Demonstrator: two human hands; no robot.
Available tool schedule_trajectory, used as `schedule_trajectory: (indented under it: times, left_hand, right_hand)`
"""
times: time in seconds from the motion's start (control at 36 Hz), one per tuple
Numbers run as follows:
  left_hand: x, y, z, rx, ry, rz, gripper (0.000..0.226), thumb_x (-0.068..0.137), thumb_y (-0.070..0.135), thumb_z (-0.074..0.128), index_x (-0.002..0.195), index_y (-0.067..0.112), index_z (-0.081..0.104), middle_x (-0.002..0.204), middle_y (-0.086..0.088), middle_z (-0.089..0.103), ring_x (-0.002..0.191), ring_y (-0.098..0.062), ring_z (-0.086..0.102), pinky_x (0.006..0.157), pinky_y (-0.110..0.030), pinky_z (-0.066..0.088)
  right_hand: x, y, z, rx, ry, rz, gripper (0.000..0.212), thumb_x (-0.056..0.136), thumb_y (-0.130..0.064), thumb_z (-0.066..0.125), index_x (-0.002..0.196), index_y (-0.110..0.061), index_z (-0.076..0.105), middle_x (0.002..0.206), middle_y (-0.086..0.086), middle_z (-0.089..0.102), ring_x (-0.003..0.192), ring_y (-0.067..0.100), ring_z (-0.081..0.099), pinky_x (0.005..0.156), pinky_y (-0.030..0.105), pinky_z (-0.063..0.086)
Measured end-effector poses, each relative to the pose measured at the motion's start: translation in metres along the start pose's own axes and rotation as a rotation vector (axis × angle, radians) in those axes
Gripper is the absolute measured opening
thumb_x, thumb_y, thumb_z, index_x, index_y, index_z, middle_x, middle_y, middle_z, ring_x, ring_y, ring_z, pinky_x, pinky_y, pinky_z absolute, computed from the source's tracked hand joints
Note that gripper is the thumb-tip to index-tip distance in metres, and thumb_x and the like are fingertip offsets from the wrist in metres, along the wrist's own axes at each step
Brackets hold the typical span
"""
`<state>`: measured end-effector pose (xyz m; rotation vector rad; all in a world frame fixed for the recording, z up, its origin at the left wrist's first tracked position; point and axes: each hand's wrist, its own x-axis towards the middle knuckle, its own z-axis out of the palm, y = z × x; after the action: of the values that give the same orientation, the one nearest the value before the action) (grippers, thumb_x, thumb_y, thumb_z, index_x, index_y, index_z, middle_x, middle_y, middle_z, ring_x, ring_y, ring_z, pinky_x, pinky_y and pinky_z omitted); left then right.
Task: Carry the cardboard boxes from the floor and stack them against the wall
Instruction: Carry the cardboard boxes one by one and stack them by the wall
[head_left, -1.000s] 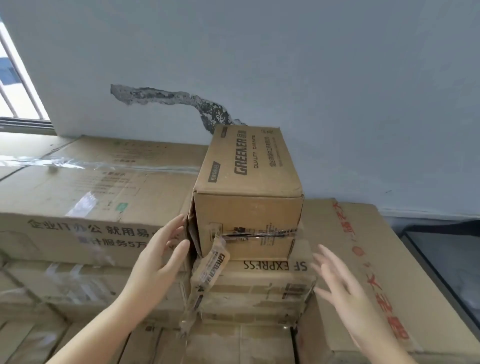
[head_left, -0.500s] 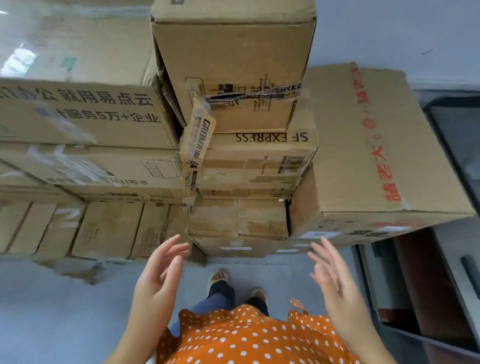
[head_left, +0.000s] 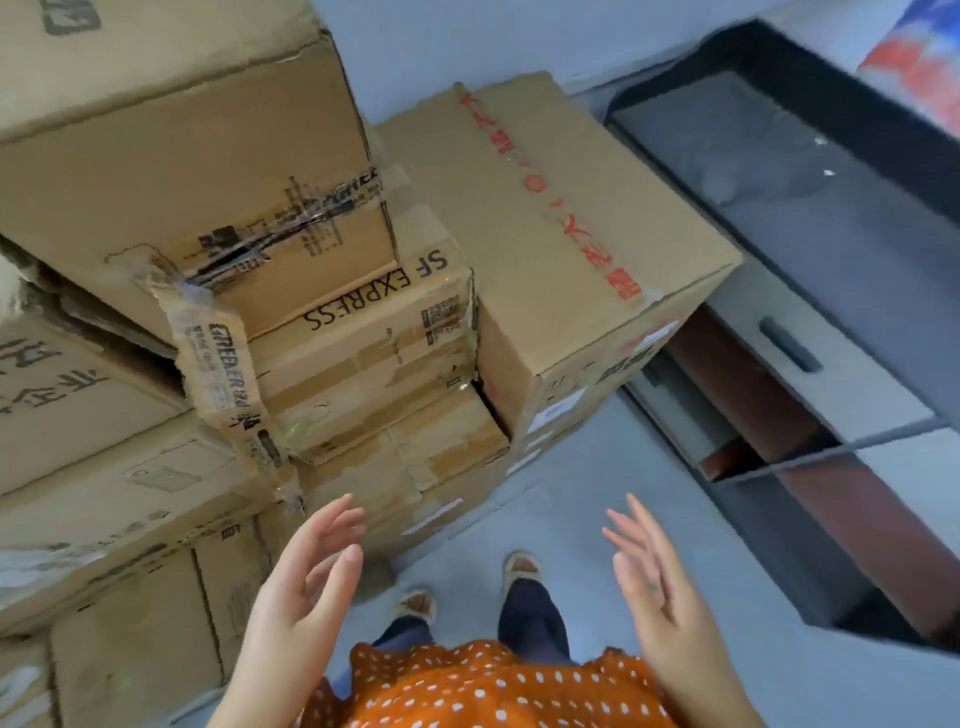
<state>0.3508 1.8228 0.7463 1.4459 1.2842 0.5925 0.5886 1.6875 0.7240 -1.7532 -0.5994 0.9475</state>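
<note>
Cardboard boxes are stacked against the wall. The top box (head_left: 197, 171), with torn black-printed tape, sits on the SF EXPRESS box (head_left: 374, 343). A loose GREEALER tape strip (head_left: 223, 374) hangs from it. A large box with red print (head_left: 561, 223) stands to the right. My left hand (head_left: 306, 582) and my right hand (head_left: 649, 582) are both held out low in front of the stack, fingers spread, palms facing each other, holding nothing and touching no box.
A dark cabinet (head_left: 810, 322) with a grey drawer and open brown shelves stands to the right of the stack. Grey floor (head_left: 571, 493) lies between the boxes and the cabinet, where my feet (head_left: 467, 587) stand. More boxes (head_left: 104, 509) fill the lower left.
My left hand has come off the top box. Both hands have dropped low and my view has tilted down and to the right, away from the wall.
</note>
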Motion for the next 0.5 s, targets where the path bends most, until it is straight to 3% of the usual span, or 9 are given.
schedule_trajectory:
  times: [0.08,0.14,0.22,0.25,0.33,0.44,0.5]
  left_hand:
    - [0.012,0.001,-0.028,0.029,-0.13,0.064,0.037,0.084,0.039,0.052,0.121,0.036,0.054,0.114,0.025,0.063,0.107,0.004,0.059,0.085,-0.004,0.044]
    - [0.019,0.0,-0.048,0.05,-0.195,0.104,0.037,0.086,0.047,0.054,0.121,0.033,0.056,0.114,0.02,0.064,0.106,0.002,0.06,0.085,-0.005,0.045]
    - [0.028,-0.004,-0.072,0.081,-0.281,0.157,0.036,0.087,0.038,0.053,0.122,0.03,0.056,0.115,0.014,0.066,0.106,-0.003,0.062,0.088,-0.012,0.048]
    - [0.031,-0.005,-0.078,0.093,-0.318,0.181,0.037,0.089,0.045,0.055,0.123,0.029,0.056,0.116,0.012,0.066,0.107,-0.004,0.062,0.09,-0.015,0.048]
    - [0.035,-0.01,-0.089,0.138,-0.434,0.232,0.061,0.075,0.06,0.056,0.127,0.028,0.054,0.117,0.011,0.066,0.108,-0.003,0.062,0.092,-0.019,0.048]
    - [0.033,-0.002,-0.089,0.151,-0.596,0.331,0.04,0.083,0.033,0.054,0.122,0.024,0.055,0.116,0.012,0.066,0.105,-0.002,0.063,0.087,-0.01,0.048]
    - [0.031,0.0,-0.086,0.146,-0.687,0.372,0.034,0.087,0.026,0.057,0.121,0.021,0.053,0.111,0.002,0.069,0.105,-0.004,0.063,0.086,-0.008,0.047]
  right_hand:
    - [-0.032,0.006,0.029,0.128,0.221,-0.001,0.077,0.06,-0.086,0.055,0.126,-0.047,0.047,0.122,-0.03,0.058,0.117,0.0,0.057,0.089,0.011,0.047]
    - [-0.057,0.012,0.054,0.197,0.371,-0.017,0.069,0.059,-0.089,0.055,0.119,-0.056,0.055,0.12,-0.025,0.062,0.114,0.003,0.06,0.095,0.024,0.048]
    - [-0.092,0.022,0.09,0.248,0.568,-0.023,0.058,0.061,-0.086,0.056,0.115,-0.064,0.053,0.118,-0.022,0.064,0.11,0.007,0.063,0.099,0.04,0.045]
    - [-0.105,0.025,0.1,0.24,0.624,-0.013,0.057,0.062,-0.086,0.056,0.115,-0.065,0.053,0.118,-0.022,0.064,0.11,0.007,0.063,0.099,0.042,0.044]
    - [-0.147,0.028,0.126,0.248,0.779,0.056,0.057,0.061,-0.09,0.05,0.113,-0.068,0.051,0.12,-0.025,0.062,0.11,0.003,0.062,0.096,0.04,0.046]
    - [-0.191,0.019,0.156,0.274,0.994,0.086,0.059,0.059,-0.091,0.05,0.113,-0.067,0.051,0.122,-0.024,0.061,0.11,0.003,0.062,0.093,0.03,0.05]
    - [-0.211,0.018,0.169,0.292,1.098,0.096,0.049,0.067,-0.085,0.051,0.113,-0.069,0.049,0.121,-0.027,0.06,0.11,0.002,0.061,0.091,0.022,0.051]
